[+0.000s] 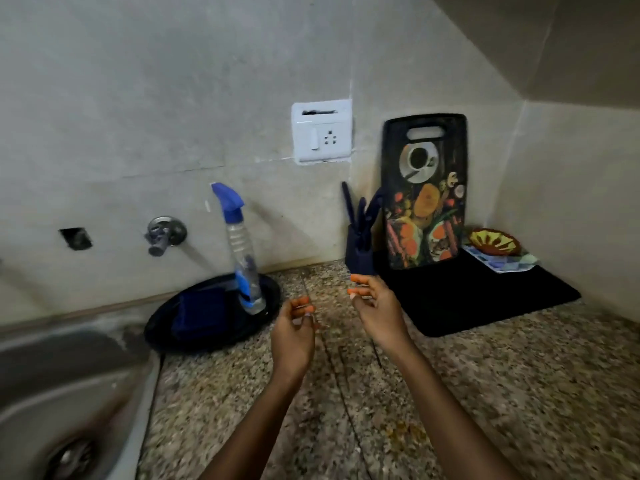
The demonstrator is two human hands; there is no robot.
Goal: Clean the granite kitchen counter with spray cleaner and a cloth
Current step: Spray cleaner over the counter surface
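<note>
Both hands, left and right, hover empty with fingers loosely curled over the counter. Beyond, bottle and cloth sit on a tray at the back edge; a careless reach could topple the tall bottle.

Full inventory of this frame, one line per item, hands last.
spray bottle: 1, clear with blue trigger, upright on the tray
tray: 1, dark, oval, beside the sink
cloth: 1, blue, folded, on the tray
counter: 1, speckled granite
sink: 1, steel, bottom left
tap: 1, metal, on the wall
socket: 1, white, on the wall
knife block: 1, dark blue, by the wall
cutting board: 1, black, food print, leaning on the wall
mat: 1, black, corner
bowl: 1, yellow-red, corner
left hand: empty, open
right hand: empty, open
</note>
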